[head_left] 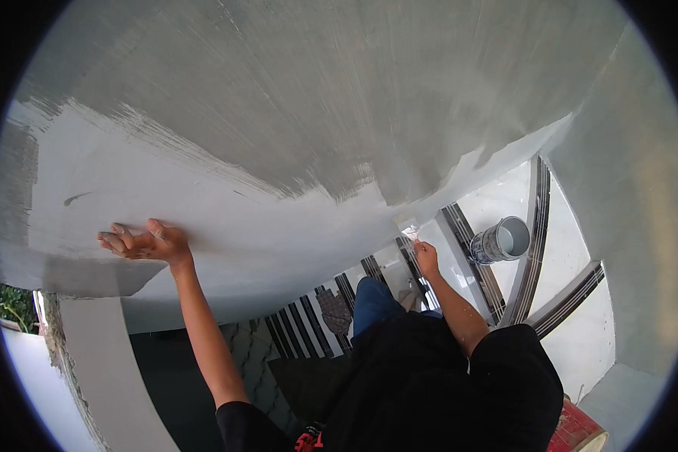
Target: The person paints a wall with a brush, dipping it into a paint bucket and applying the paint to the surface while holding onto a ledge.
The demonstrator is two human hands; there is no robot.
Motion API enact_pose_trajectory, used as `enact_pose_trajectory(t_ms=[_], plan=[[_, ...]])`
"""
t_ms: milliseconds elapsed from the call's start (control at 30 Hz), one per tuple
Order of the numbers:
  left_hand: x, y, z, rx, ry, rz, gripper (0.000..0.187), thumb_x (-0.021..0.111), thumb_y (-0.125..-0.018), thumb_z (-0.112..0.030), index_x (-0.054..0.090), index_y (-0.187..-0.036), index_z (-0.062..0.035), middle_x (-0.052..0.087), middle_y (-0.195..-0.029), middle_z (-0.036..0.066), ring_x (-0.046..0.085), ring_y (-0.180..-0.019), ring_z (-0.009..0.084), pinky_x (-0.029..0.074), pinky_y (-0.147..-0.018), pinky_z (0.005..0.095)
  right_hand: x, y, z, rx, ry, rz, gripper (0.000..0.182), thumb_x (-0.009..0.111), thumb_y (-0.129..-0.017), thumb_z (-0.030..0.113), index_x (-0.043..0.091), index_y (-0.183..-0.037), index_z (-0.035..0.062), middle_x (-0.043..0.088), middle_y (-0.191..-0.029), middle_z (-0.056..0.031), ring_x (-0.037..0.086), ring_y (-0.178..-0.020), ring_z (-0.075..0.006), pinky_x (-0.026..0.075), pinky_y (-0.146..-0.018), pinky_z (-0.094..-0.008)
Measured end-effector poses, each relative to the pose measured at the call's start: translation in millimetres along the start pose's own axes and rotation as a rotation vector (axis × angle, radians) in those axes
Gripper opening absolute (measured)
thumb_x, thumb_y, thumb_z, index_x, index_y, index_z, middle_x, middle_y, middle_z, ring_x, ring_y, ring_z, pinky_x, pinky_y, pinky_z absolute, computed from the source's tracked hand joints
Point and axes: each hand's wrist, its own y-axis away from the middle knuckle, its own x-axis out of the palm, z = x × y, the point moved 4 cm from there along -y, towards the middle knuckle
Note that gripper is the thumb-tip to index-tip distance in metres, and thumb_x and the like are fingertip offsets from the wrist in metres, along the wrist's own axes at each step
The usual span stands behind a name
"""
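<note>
My left hand [147,242] rests at the wall [181,203] on the left, palm side toward it, with the fingers apart and partly bent. Nothing shows in it, and grey smears mark its fingertips. My right hand [426,260] grips the handle of a wide, pale paintbrush [408,227] low beside the wall's bottom edge. Grey coating with streaky brush marks covers the wall's upper part; a white band runs below. To the right of my right hand, a smeared bucket [488,245] stands on the stairs, with grey liquid inside.
White stair treads [572,248] with black striped edges fan out beneath me. A grey side wall [640,188] rises on the right. Partly behind my body sits a red container [576,431]. A rough wall end [53,331] and greenery [15,307] appear at far left.
</note>
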Motion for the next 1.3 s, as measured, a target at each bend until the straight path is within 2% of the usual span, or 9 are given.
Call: enact_pose_trajectory(t_ms=[167, 400, 500, 600, 733, 1067, 1100, 1200, 1300], plan=[[1, 3, 4, -0.009, -0.003, 0.016, 0.064, 0.041, -0.105, -0.043, 0.029, -0.144, 0.0061, 0.028, -0.148, 0.022, 0.014, -0.149, 0.0453, 0.019, -0.121, 0.0611, 6, -25, 32, 0.073, 0.065, 0.008, 0.039, 0.06, -0.101, 0.036, 0.075, -0.091, 0.0008, 0.055, -0.061, -0.001, 0.048, -0.054, -0.011, 0.038, -0.055, -0.029], [1, -1, -2, -0.008, -0.007, 0.005, 0.062, 0.039, -0.106, -0.041, 0.03, -0.144, 0.0073, 0.027, -0.147, 0.021, 0.015, -0.149, 0.0457, 0.019, -0.121, 0.0613, -17, 18, 124, -0.06, 0.099, -0.04, 0.038, 0.061, -0.096, 0.033, 0.076, -0.089, -0.0011, 0.07, -0.072, -0.018, 0.067, -0.07, -0.0302, 0.049, -0.069, -0.0394], [-1, -2, -2, -0.006, -0.02, 0.018, 0.062, 0.039, -0.106, -0.04, 0.03, -0.144, 0.0071, 0.027, -0.148, 0.021, 0.014, -0.149, 0.0448, 0.019, -0.121, 0.061, -29, 17, 97, 0.022, 0.057, -0.032, 0.039, 0.059, -0.1, 0.033, 0.076, -0.091, -0.0004, 0.055, -0.056, -0.0027, 0.046, -0.048, -0.0097, 0.034, -0.047, -0.029], [-1, -2, -4, -0.015, -0.02, 0.018, 0.062, 0.04, -0.106, -0.041, 0.03, -0.145, 0.0069, 0.027, -0.148, 0.021, 0.014, -0.15, 0.0442, 0.019, -0.12, 0.0609, -23, -34, 30, 0.093, 0.21, -0.048, 0.038, 0.059, -0.099, 0.034, 0.077, -0.093, 0.0003, 0.055, -0.056, -0.0037, 0.047, -0.047, -0.0111, 0.034, -0.046, -0.03], [0, 2, 2, -0.034, -0.013, 0.016, 0.068, 0.037, -0.105, -0.049, 0.031, -0.146, 0.0063, 0.025, -0.151, 0.02, 0.014, -0.15, 0.0423, 0.018, -0.121, 0.0596, -4, -38, 88, 0.097, 0.24, -0.084, 0.038, 0.062, -0.094, 0.034, 0.078, -0.089, 0.0003, 0.074, -0.087, -0.0237, 0.072, -0.088, -0.0377, 0.053, -0.081, -0.0421], [3, 3, 4, -0.006, 0.002, 0.013, 0.065, 0.04, -0.105, -0.045, 0.029, -0.147, 0.0027, 0.025, -0.151, 0.019, 0.014, -0.151, 0.0433, 0.02, -0.121, 0.0624, -27, 33, 135, 0.121, -0.114, 0.06, 0.043, 0.06, -0.098, 0.033, 0.076, -0.089, -0.0052, 0.054, -0.06, -0.0028, 0.048, -0.058, -0.0118, 0.038, -0.057, -0.0309], [3, 3, 5, -0.006, 0.0, 0.009, 0.065, 0.04, -0.105, -0.045, 0.029, -0.148, 0.0022, 0.025, -0.15, 0.02, 0.014, -0.15, 0.0435, 0.02, -0.121, 0.0624, -23, 23, 113, 0.172, -0.067, 0.07, 0.037, 0.061, -0.098, 0.032, 0.073, -0.09, -0.0015, 0.048, -0.056, 0.0018, 0.039, -0.045, -0.0095, 0.027, -0.042, -0.0289], [1, 5, 6, -0.011, -0.014, 0.012, 0.064, 0.04, -0.105, -0.045, 0.029, -0.148, 0.001, 0.025, -0.151, 0.02, 0.014, -0.15, 0.0441, 0.019, -0.121, 0.0624, -6, -18, 62, 0.124, 0.221, 0.017, 0.036, 0.063, -0.096, 0.032, 0.074, -0.085, -0.0012, 0.057, -0.059, -0.0034, 0.048, -0.048, -0.0131, 0.036, -0.046, -0.0328], [2, 5, 3, -0.017, -0.014, 0.006, 0.065, 0.04, -0.105, -0.046, 0.029, -0.148, 0.0008, 0.025, -0.152, 0.021, 0.014, -0.15, 0.0443, 0.018, -0.121, 0.0622, 10, -26, 89, 0.155, 0.182, -0.027, 0.038, 0.063, -0.093, 0.033, 0.076, -0.084, -0.0024, 0.07, -0.076, -0.0187, 0.067, -0.074, -0.0286, 0.049, -0.068, -0.0398]])
